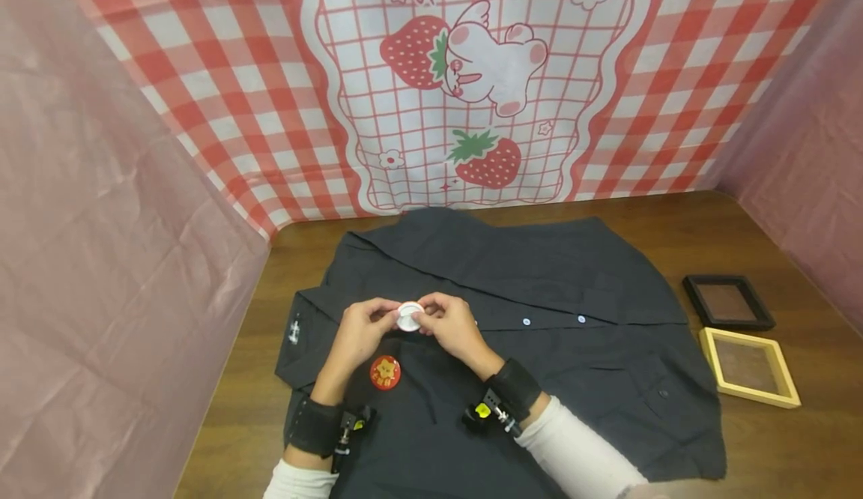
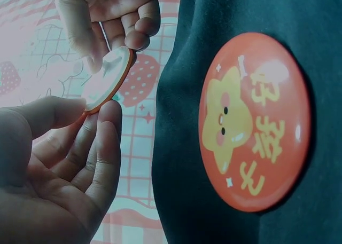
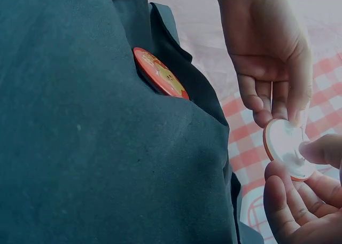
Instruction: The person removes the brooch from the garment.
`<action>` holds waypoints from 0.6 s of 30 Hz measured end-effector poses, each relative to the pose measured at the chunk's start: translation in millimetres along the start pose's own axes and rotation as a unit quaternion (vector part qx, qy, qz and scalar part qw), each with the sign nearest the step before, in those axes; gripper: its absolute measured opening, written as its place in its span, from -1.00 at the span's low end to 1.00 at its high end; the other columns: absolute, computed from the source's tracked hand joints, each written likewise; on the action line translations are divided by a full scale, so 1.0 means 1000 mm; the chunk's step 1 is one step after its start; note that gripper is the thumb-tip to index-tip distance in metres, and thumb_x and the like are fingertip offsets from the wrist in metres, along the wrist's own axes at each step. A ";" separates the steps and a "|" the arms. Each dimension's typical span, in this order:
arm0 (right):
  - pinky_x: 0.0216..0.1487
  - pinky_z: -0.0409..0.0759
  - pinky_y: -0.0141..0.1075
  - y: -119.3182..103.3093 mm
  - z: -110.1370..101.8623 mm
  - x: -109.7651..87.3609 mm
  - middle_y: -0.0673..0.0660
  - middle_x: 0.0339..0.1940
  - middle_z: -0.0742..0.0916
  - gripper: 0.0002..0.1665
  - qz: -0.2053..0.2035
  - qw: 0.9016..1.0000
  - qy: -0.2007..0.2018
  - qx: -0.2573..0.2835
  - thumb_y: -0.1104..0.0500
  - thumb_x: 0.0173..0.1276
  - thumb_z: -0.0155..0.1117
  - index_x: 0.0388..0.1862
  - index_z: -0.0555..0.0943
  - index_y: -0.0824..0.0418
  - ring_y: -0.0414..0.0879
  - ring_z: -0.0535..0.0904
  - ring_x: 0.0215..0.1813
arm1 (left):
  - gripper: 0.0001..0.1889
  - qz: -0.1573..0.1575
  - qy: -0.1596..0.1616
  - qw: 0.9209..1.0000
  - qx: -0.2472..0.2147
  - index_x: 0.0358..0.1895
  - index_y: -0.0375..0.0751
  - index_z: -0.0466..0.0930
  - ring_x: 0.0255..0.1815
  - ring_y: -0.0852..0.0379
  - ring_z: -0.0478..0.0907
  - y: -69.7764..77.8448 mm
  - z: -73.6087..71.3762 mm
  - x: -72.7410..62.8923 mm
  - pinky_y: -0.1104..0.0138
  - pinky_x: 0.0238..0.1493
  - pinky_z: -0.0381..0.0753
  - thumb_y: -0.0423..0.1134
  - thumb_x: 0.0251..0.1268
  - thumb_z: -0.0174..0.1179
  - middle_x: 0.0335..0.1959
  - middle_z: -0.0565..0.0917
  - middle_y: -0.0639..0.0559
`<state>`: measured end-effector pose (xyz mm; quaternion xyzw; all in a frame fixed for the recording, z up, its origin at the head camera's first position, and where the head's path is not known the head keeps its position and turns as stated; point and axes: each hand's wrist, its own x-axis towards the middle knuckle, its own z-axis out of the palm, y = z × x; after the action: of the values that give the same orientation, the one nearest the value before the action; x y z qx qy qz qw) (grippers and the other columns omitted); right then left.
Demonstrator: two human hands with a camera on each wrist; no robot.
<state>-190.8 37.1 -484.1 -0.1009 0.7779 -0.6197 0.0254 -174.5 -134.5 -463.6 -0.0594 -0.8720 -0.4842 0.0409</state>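
My left hand (image 1: 357,338) and right hand (image 1: 460,328) meet over the dark shirt (image 1: 485,259), pinching a round pin badge (image 1: 409,317) from opposite sides. The badge's white back faces up in the head view, and an orange-red rim shows in the left wrist view. Both thumbs lie on the white back, with fingertips (image 3: 278,172) at the rim; a thin pin (image 3: 303,134) crosses it in the right wrist view. A second badge (image 1: 385,372), red with a yellow star figure and yellow characters, lies face up on the shirt just below my hands.
The shirt, with white buttons (image 1: 527,321) along its front, spreads over the wooden table (image 1: 243,409). At the right sit a black frame (image 1: 758,324) and a pale yellow frame (image 1: 785,368). A strawberry-print cloth (image 1: 418,139) hangs behind, pink cloth (image 1: 121,259) at the sides.
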 end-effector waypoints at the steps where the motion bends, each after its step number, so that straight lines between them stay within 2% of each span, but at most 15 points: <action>1: -0.50 0.60 -0.44 -0.001 0.000 0.000 0.23 -0.47 0.74 -0.86 -0.002 1.000 0.002 -0.002 0.33 0.21 0.39 -0.27 0.67 0.38 -0.23 0.62 -0.56 | -0.86 -0.001 0.000 1.000 0.002 -0.19 -0.37 0.72 -0.44 0.10 0.70 0.001 0.000 0.000 0.44 -0.38 0.63 -0.41 0.23 0.26 -0.36 0.76 -0.19; 11: -0.53 0.56 -0.47 0.001 0.002 -0.003 0.20 -0.53 0.72 -0.87 -0.012 1.000 0.005 -0.016 0.33 0.20 0.39 -0.29 0.66 0.37 -0.29 0.56 -0.60 | -0.87 -0.008 -0.004 1.000 0.018 -0.20 -0.35 0.73 -0.44 0.14 0.68 0.004 -0.001 -0.003 0.46 -0.39 0.61 -0.40 0.22 0.27 -0.37 0.76 -0.16; 18: -0.55 0.55 -0.47 -0.002 0.002 -0.002 0.19 -0.54 0.71 -0.88 -0.028 0.999 0.011 -0.032 0.34 0.18 0.40 -0.30 0.66 0.37 -0.31 0.55 -0.60 | -0.86 -0.006 0.001 1.000 0.019 -0.20 -0.36 0.73 -0.44 0.10 0.69 0.006 -0.003 -0.002 0.45 -0.39 0.62 -0.40 0.22 0.27 -0.37 0.76 -0.17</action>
<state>-188.7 35.3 -483.1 -0.1167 0.7945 -0.5960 -0.0039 -171.4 -133.7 -457.6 -0.0528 -0.8816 -0.4674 0.0397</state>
